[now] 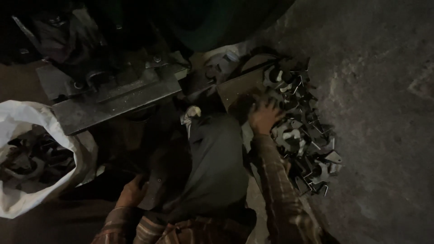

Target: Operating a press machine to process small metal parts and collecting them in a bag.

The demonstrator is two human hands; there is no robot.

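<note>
My right hand [263,116] rests fingers-spread on the pile of stamped metal parts [304,135] on the floor [379,113]. My left hand [132,192] grips a flat dark plate [156,190] beside my knee. White sack [27,135] of parts at left.

dim light, rough grey concrete floor [384,113]

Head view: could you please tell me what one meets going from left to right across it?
White sack of metal parts → left hand → grey trouser leg → right hand → pile of metal pieces → bare concrete floor.
</note>
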